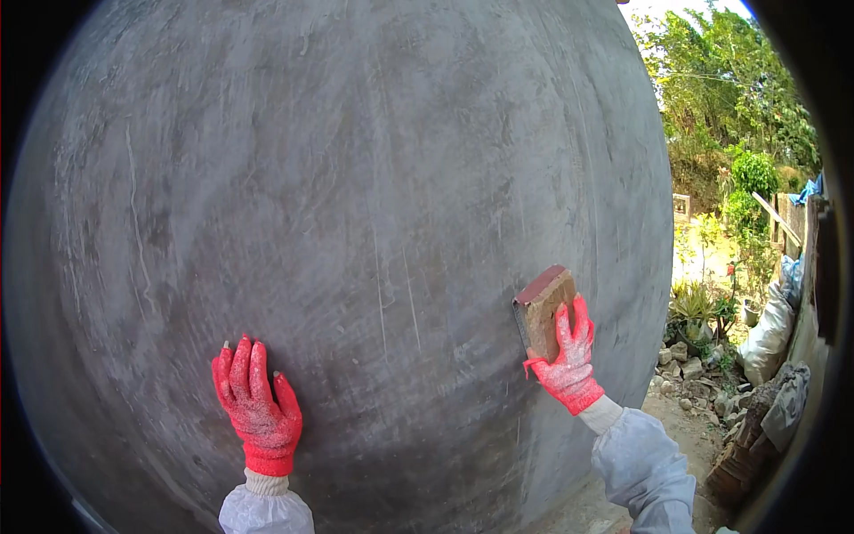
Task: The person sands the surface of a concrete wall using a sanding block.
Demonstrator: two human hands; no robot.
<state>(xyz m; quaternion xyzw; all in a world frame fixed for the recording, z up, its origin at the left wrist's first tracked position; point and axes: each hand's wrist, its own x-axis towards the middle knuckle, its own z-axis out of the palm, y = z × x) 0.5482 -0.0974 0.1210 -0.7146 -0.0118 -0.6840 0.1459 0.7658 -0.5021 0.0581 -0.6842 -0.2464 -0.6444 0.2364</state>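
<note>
A grey plastered wall (382, 178) with pale streaks and scratches fills most of the view. My left hand (258, 409), in a dusty red glove, lies against its lower left part with the fingers stretched out and nothing held. Further right, my right hand (569, 356), in a matching glove, is closed around a sanding block (547, 307). The block is brown, with a dark red strip along its upper edge and a dark grey face turned to the wall. It is tilted; whether its whole face touches the plaster, I cannot tell.
Past the wall's right edge, rubble (689, 369) lies on the ground near green plants (694, 303). White sacks (769, 338) lean by a low wall at the far right, with stacked tiles or bricks (734, 467) nearer. Trees (729, 80) stand behind.
</note>
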